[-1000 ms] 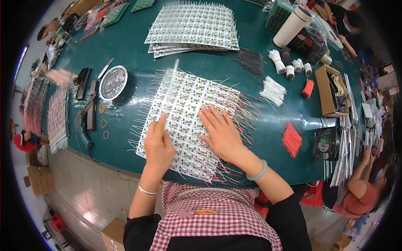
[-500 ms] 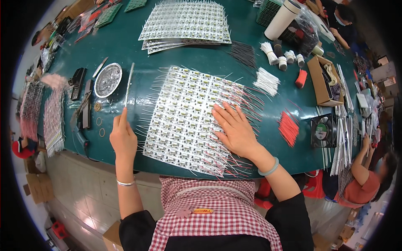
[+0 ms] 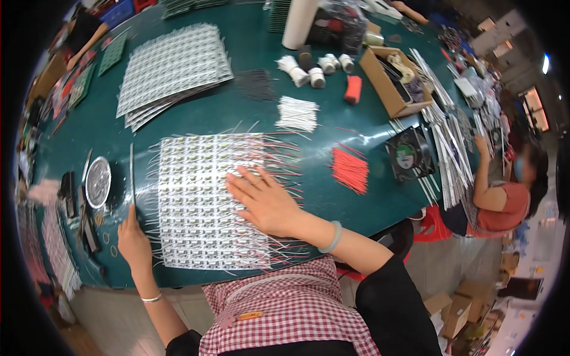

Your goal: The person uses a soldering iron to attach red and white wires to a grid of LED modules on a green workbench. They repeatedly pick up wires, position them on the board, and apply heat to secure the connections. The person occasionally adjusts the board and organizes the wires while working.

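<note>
A white circuit board panel (image 3: 187, 202) lies flat on the green table in front of me, set with rows of small components. Thin white wires stick out past its left edge, red and white wires past its right. My right hand (image 3: 264, 202) rests on the panel's right part with fingers spread. To the left of the panel, my left hand (image 3: 135, 240) is closed around the lower end of a thin, straight silvery strip (image 3: 132, 172), which points away from me. Its exact kind is too small to tell.
Stacked panels (image 3: 172, 68) lie far left, a foil-lined bowl (image 3: 98, 181) at left. White wires (image 3: 298, 113), red wires (image 3: 349, 171), black wires (image 3: 255, 84), a cardboard box (image 3: 392, 83) and a black fan (image 3: 409, 153) lie right. A co-worker (image 3: 502, 204) sits at right.
The whole view has swung rightward, so the table's things appear farther left. My right hand stays flat on the panel, and my left still grips the strip.
</note>
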`<state>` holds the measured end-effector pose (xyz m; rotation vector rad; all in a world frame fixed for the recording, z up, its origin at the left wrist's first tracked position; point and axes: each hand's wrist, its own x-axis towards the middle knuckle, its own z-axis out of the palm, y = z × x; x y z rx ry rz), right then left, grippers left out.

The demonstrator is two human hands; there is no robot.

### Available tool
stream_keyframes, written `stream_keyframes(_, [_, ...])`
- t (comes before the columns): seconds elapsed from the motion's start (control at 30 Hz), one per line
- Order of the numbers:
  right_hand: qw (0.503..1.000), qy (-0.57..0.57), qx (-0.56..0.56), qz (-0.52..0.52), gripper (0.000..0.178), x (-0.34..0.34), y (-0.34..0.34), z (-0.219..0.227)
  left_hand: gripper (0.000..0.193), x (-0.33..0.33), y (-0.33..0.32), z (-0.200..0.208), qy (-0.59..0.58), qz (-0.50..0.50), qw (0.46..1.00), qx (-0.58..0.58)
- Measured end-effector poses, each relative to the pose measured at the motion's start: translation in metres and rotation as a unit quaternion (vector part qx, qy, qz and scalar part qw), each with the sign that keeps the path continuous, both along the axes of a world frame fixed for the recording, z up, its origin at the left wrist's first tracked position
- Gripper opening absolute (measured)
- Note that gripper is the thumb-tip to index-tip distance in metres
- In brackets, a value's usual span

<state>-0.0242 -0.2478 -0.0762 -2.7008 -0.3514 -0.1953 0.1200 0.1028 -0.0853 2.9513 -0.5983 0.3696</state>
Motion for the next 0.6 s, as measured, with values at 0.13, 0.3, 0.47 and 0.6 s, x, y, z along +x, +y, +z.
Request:
stream_keyframes(0.13, [0.994, -0.054, 0.076, -0.054, 0.048, -0.020, -0.022, 0.013, 0.042, 0.001, 0.023, -0.003, 0.076, 0.062, 0.968, -0.231])
stream_keyframes(0.3, [0.959, -0.145, 0.002, -0.244, 0.041, -0.051, -0.122, 0.023, 0.044, -0.011, 0.147, -0.009, -0.142, 0.215, 0.960, -0.108])
stream_keyframes(0.47, [0.942, -0.074, -0.025, -0.326, 0.041, -0.058, -0.180, 0.011, 0.055, 0.022, 0.206, -0.023, -0.080, 0.411, 0.903, 0.093])
stream_keyframes(0.6, [0.951, -0.065, -0.016, -0.302, 0.035, -0.065, -0.167, 0.020, 0.068, 0.041, 0.241, -0.027, 0.054, 0.438, 0.897, -0.010])
